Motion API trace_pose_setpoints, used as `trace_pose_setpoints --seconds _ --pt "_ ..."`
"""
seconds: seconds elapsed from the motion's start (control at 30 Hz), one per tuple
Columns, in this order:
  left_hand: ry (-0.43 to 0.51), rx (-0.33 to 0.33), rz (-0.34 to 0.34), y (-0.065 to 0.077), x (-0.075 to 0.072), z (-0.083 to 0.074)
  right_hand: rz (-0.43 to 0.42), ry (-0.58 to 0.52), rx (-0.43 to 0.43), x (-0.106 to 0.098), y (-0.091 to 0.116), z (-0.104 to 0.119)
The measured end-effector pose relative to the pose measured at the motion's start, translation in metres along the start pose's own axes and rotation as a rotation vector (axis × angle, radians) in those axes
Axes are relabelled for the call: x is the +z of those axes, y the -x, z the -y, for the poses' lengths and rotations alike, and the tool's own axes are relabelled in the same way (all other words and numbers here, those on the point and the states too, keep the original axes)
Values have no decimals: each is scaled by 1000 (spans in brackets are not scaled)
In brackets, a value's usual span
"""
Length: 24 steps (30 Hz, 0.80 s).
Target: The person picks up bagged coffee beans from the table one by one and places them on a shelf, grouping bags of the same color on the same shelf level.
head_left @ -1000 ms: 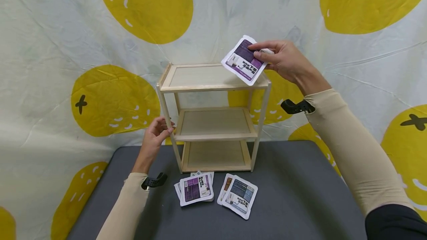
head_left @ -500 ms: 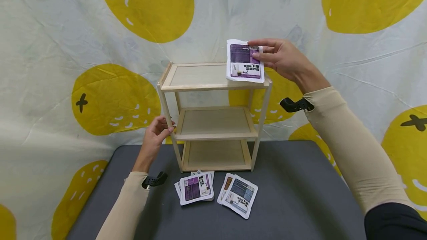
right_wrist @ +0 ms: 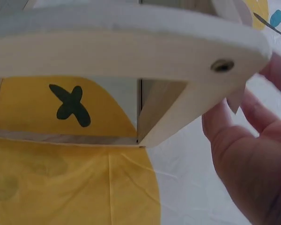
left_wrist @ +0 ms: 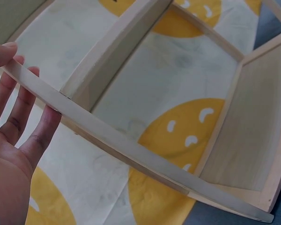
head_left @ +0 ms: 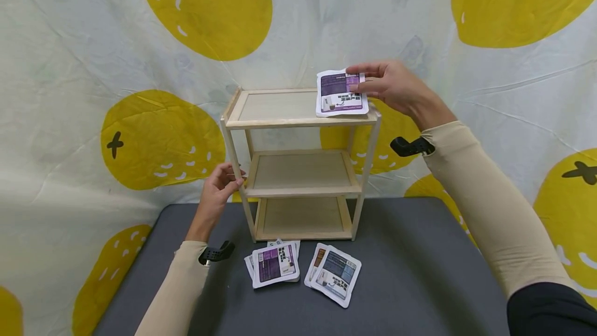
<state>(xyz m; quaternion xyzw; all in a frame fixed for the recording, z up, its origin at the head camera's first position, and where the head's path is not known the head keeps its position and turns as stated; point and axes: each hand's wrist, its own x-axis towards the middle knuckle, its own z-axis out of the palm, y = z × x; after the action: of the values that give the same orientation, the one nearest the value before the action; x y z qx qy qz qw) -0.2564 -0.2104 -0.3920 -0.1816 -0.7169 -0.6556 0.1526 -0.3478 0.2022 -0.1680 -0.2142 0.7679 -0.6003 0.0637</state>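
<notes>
The head view looks forward and down from farther back, taking in the whole shelf unit (head_left: 303,170). The wrist views face its frame (left_wrist: 126,138) up close, left hand (left_wrist: 11,150) at nine o'clock, right hand (right_wrist: 253,159) at four; all three share that unit.

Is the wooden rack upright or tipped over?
Upright: in the head view, the wooden rack stands on the grey table, its three shelves one above another.
</notes>
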Motion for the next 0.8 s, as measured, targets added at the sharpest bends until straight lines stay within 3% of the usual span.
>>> trace_pose_setpoints --seconds 0.37,0.63,0.8 --pt "5 -5 -1 0 -1 1 65 126 7 -2 -4 -3" --pt "7 -9 -10 -6 -8 25 105 214 12 -5 -6 -5" --pt "15 6 -8 -6 -9 28 116 221 20 -7 -9 -6"
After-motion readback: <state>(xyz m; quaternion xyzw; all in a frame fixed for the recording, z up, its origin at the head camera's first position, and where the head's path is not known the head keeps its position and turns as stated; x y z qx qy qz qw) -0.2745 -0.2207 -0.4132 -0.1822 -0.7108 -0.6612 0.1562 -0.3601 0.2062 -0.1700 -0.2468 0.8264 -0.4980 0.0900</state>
